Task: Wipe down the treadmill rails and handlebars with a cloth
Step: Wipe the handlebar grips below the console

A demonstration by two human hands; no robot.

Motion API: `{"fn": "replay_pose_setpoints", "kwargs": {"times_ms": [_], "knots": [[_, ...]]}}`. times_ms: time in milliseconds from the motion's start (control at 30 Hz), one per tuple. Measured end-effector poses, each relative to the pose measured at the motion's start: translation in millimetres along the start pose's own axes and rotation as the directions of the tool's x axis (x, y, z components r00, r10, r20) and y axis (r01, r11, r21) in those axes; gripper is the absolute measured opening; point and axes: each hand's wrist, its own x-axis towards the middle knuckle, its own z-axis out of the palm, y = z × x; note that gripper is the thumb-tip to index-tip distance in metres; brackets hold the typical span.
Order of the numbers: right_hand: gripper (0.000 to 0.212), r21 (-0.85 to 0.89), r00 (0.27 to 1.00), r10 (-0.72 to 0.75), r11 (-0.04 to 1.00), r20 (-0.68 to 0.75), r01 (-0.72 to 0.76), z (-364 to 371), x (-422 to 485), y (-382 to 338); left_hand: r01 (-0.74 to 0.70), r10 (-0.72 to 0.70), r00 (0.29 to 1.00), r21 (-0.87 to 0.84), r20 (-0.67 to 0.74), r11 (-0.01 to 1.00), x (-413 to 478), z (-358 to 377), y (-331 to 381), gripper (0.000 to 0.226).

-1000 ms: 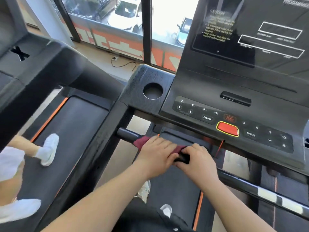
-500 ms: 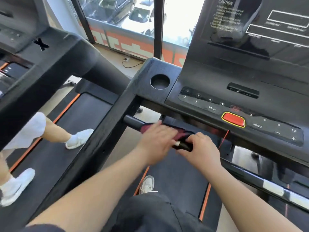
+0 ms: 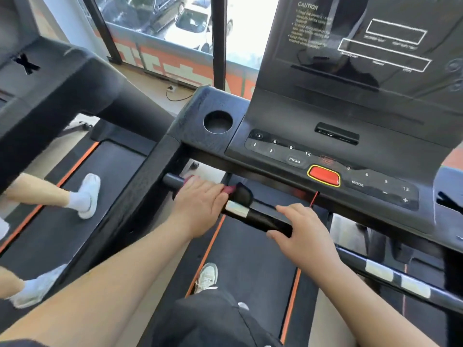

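A black handlebar (image 3: 260,217) with a silver sensor patch runs across under the treadmill console (image 3: 325,156). My left hand (image 3: 200,204) presses a dark red cloth (image 3: 229,189) around the bar's left part, close to the upright; only small bits of cloth show past my fingers. My right hand (image 3: 300,231) sits further right on the same bar, fingers loosely curled over it, holding no cloth. The side rail (image 3: 120,216) slopes down at the left of my left hand.
A red stop button (image 3: 324,175) and a cup hole (image 3: 217,121) are on the console. On the neighbouring treadmill (image 3: 57,234) at the left, another person's legs in white shoes move. My own shoe (image 3: 206,278) stands on the belt below.
My right hand has slid right along the bar, away from my left hand, uncovering the silver patch. My left hand stays on the cloth. The camera view shifted.
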Motion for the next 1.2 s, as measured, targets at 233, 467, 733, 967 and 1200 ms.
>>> {"fn": "replay_pose_setpoints", "kwargs": {"times_ms": [233, 467, 733, 967, 1200], "knots": [[0.031, -0.092, 0.996, 0.066, 0.993, -0.058, -0.071, 14, -4, 6, -0.087, 0.087, 0.996, -0.145, -0.007, 0.986, -24, 19, 104, 0.047], [0.024, -0.188, 0.997, 0.053, 0.980, -0.060, -0.063, 15, 0, 2, 0.018, -0.053, 0.978, 0.169, 0.203, 0.985, 18, -17, 6, 0.068], [0.029, -0.130, 0.993, 0.109, 0.985, -0.054, -0.115, 10, 0, 2, -0.173, 0.186, 0.979, -0.143, 0.083, 0.975, -7, 8, 113, 0.041], [0.034, -0.109, 0.991, 0.134, 0.985, 0.003, -0.133, 4, 2, -1, 0.047, -0.091, 0.979, 0.235, 0.180, 0.971, 20, -32, 23, 0.054], [0.025, -0.146, 0.993, 0.116, 0.982, -0.017, -0.117, 4, 4, 2, -0.195, 0.211, 0.972, -0.144, 0.101, 0.970, -5, 9, 104, 0.043]]}}
